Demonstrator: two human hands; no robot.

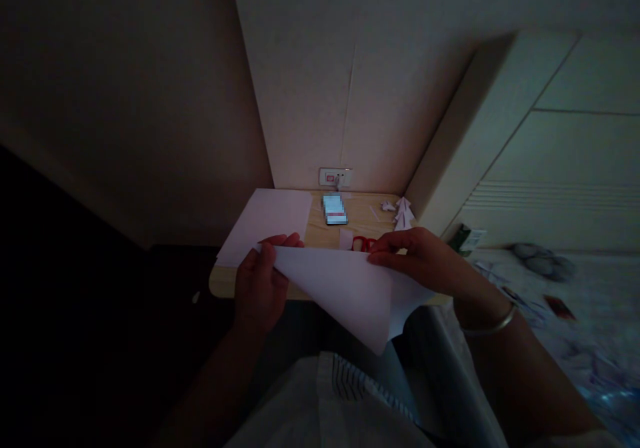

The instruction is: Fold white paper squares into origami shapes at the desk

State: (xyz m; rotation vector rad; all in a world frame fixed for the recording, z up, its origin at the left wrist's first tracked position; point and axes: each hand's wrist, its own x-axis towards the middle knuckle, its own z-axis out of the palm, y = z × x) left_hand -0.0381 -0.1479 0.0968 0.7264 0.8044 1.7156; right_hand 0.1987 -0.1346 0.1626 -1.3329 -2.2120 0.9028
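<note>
A sheet of white paper (345, 285) is held up above the near edge of the small table, folded over on itself so that its top edge runs nearly straight. My left hand (263, 285) pinches its left corner between thumb and fingers. Along the top edge, toward the right, my right hand (417, 258) grips the paper between thumb and forefinger. The paper's lower corner hangs down over my lap. Just behind it, red-handled scissors (359, 243) lie on the table, their blades hidden.
Flat white paper (273, 218) covers the left of the wooden table (320, 235). A lit phone (335, 209) lies near the wall socket (335, 177). At the right back are a folded paper tree (404, 213) and a crumpled scrap (387, 206). A bed (590, 301) stands right.
</note>
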